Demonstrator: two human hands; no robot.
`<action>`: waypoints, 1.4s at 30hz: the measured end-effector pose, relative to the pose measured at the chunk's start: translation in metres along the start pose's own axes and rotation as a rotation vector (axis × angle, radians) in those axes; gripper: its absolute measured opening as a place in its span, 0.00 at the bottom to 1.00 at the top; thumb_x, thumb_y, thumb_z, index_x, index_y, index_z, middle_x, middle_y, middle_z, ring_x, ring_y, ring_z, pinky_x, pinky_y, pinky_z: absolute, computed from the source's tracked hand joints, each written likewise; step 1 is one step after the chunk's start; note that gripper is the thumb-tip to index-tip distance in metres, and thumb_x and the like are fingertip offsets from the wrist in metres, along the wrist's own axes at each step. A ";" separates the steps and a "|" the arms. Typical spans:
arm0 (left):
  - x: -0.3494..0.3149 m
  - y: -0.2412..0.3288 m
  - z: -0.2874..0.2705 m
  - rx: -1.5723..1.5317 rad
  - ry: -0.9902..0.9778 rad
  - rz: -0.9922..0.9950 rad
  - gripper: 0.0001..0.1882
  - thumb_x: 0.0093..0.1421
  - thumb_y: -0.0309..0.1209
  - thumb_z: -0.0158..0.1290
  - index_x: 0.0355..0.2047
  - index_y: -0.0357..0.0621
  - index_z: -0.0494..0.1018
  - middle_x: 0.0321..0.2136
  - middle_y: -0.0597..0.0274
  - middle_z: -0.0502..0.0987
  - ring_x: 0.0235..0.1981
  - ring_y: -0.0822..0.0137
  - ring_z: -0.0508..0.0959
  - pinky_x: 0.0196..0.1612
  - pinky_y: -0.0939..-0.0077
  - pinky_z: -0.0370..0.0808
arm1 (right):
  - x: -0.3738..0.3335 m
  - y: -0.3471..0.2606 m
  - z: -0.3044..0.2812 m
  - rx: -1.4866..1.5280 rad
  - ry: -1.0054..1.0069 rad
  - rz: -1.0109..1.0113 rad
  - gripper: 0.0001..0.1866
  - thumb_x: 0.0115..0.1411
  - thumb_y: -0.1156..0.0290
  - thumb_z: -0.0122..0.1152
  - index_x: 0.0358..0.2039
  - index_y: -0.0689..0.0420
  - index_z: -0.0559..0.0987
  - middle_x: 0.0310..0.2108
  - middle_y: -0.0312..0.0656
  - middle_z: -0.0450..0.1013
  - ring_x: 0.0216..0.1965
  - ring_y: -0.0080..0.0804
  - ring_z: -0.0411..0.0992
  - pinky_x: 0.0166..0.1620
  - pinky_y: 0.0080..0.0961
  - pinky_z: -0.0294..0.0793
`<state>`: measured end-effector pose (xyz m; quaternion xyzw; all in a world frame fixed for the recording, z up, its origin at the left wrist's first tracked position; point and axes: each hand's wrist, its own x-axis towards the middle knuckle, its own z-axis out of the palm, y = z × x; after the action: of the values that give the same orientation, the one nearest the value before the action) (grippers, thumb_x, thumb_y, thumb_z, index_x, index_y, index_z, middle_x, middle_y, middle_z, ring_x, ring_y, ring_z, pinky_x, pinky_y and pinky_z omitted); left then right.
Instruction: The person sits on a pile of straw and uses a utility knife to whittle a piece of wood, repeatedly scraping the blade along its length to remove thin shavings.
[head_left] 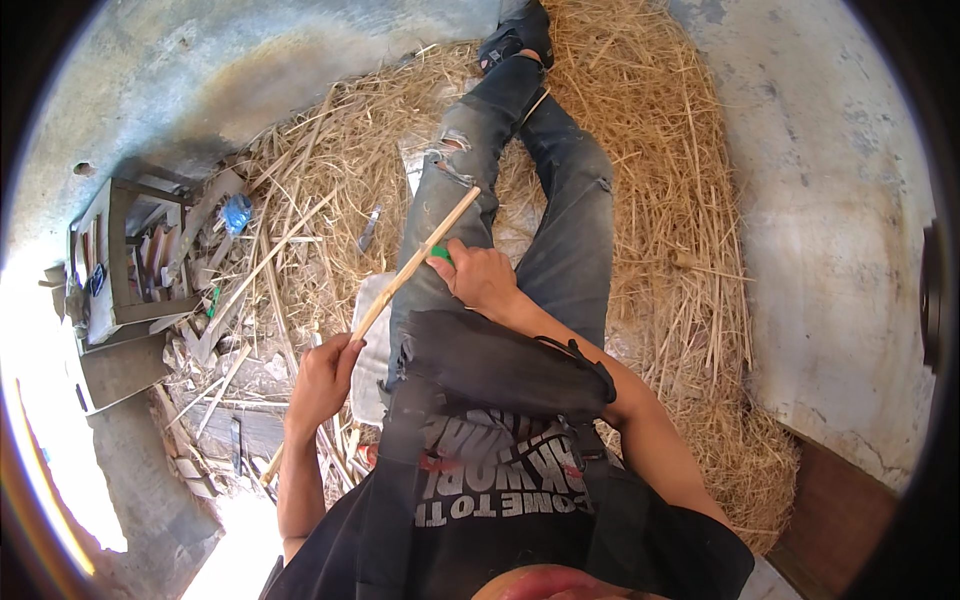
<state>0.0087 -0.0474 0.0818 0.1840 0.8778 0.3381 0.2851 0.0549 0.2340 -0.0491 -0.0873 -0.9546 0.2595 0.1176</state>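
A long pale bamboo strip (413, 266) lies slantwise over my thigh, its far end near the torn knee of my jeans. Its near end is pinched in my left hand (322, 382), fingers closed round it. My right hand (480, 276) is closed on a small green object (441, 255) right beside the strip's middle. Only a bit of green shows past the thumb, so its kind is hidden. A dark rolled cloth bundle (500, 365) rests across my lap, under my right forearm.
Straw-like shavings (640, 180) cover the floor around my outstretched legs. To the left stand a small wooden cabinet (130, 260), a crumpled blue plastic piece (237, 214) and loose strips. A flat metal piece (370, 228) lies left of my knee. Worn walls (830, 230) close in both sides.
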 end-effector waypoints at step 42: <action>0.038 -0.060 0.017 -0.293 -0.154 -0.012 0.15 0.74 0.35 0.53 0.49 0.35 0.82 0.18 0.75 0.64 0.20 0.82 0.61 0.23 0.78 0.57 | 0.038 0.063 -0.055 -0.081 0.023 0.125 0.31 0.71 0.39 0.49 0.32 0.59 0.77 0.18 0.52 0.75 0.21 0.56 0.77 0.24 0.50 0.74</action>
<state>-0.0174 -0.0619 0.0148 0.1603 0.7957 0.4458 0.3774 0.0400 0.3228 -0.0287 -0.1546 -0.9555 0.2266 0.1085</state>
